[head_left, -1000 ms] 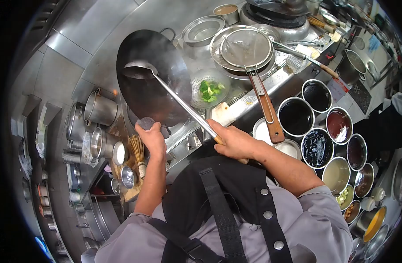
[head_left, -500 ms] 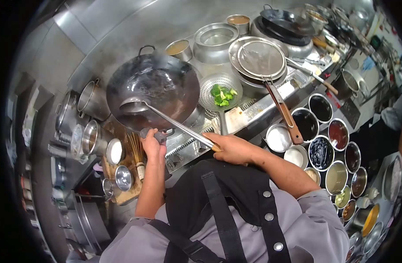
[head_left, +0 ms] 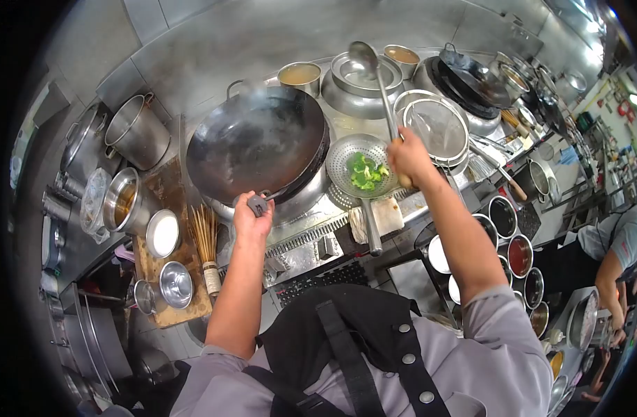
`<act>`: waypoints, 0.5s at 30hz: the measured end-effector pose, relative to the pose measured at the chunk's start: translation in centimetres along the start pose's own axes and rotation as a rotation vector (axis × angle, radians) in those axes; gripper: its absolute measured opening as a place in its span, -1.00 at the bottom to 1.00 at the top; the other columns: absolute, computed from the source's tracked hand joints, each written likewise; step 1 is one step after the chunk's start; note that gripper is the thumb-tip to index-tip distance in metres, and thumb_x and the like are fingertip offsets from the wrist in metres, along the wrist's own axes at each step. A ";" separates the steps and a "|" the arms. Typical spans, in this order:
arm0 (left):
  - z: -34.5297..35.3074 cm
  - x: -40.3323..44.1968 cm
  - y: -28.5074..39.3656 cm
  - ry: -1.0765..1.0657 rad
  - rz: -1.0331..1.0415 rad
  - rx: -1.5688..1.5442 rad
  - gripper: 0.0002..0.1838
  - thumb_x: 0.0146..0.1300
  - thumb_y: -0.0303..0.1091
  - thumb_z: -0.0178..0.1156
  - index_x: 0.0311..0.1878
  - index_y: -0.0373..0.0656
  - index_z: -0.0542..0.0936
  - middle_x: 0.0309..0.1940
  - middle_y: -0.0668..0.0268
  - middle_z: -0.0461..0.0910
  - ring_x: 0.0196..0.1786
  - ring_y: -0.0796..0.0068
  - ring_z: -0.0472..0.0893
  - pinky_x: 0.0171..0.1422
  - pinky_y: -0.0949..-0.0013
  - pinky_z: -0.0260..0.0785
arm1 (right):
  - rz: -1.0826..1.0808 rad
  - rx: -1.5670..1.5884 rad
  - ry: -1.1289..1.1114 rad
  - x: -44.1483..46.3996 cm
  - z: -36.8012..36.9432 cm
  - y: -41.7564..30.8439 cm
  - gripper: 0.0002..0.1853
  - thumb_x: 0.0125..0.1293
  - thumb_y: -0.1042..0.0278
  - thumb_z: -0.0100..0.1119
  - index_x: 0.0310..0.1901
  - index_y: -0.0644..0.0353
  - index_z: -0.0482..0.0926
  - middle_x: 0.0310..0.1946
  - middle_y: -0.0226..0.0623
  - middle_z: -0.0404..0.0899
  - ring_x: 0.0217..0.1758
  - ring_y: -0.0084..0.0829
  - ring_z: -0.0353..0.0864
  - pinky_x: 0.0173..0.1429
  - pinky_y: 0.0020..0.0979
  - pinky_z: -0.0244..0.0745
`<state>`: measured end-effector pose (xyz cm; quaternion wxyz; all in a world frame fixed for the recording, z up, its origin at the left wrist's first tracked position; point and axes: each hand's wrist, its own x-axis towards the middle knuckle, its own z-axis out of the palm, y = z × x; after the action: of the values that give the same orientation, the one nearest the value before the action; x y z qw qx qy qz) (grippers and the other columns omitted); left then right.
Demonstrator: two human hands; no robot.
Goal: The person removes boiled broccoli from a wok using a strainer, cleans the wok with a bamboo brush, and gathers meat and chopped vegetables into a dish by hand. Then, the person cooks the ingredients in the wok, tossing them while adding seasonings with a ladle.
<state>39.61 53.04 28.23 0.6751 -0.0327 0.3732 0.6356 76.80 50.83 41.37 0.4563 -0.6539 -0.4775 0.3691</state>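
Note:
My left hand (head_left: 253,213) is closed round a dark grey cloth (head_left: 257,204) at the near handle of a large black wok (head_left: 259,142). The wok sits on the stove with steam above it. My right hand (head_left: 410,161) grips the handle of a long metal ladle (head_left: 363,57), whose bowl hangs over a steel pot (head_left: 353,75) at the back. Below the ladle, a perforated strainer (head_left: 339,156) holds pieces of green broccoli (head_left: 365,172), its handle pointing toward me.
A wire sieve (head_left: 436,128) lies right of the ladle. Sauce pots (head_left: 520,256) stand at the right, near a co-worker (head_left: 614,243). On the left are a bamboo brush (head_left: 206,240), steel bowls (head_left: 176,283) and a tall pot (head_left: 139,132).
The ladle has been lifted out of the wok and swung to the back right with my right hand. The wok has come down from a tilt onto the stove. The view has shifted.

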 end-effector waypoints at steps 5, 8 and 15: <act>0.3 -1.5 1.1 0.136 0.094 -0.033 -0.66 0.41 -0.20 0.29 0.12 -0.12 0.47 -0.01 0.21 0.53 -0.05 0.15 0.57 0.04 -0.07 0.55 | 0.019 -0.117 0.111 14.6 0.4 5.2 -0.61 0.21 0.52 0.19 0.06 0.46 0.45 -0.49 -0.17 0.60 -0.57 -0.33 0.61 -0.50 -0.30 0.52; -4.8 -4.7 1.8 -0.014 0.187 0.143 -0.66 0.43 -0.11 0.27 0.13 -0.06 0.51 0.01 0.25 0.59 0.01 0.21 0.59 0.04 -0.01 0.56 | 0.097 -0.045 0.068 19.4 0.3 6.0 -0.87 0.23 0.49 0.14 -0.24 0.37 0.52 -0.54 -0.21 0.59 -0.62 -0.30 0.58 -0.56 -0.29 0.48; -14.5 -14.8 4.3 0.039 0.003 0.270 -0.65 0.43 0.05 0.20 0.12 0.08 0.56 -0.08 0.36 0.69 -0.10 0.35 0.67 -0.26 0.27 0.46 | 0.468 1.305 -0.390 20.1 -2.5 3.1 -0.82 0.36 0.46 0.12 -0.40 0.15 0.37 -0.60 -0.48 0.38 -0.57 -0.61 0.40 -0.52 -0.54 0.28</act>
<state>30.33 34.02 27.68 0.6649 0.0466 0.4684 0.5800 85.39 69.13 38.28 0.5694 -0.2552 -0.0800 0.7773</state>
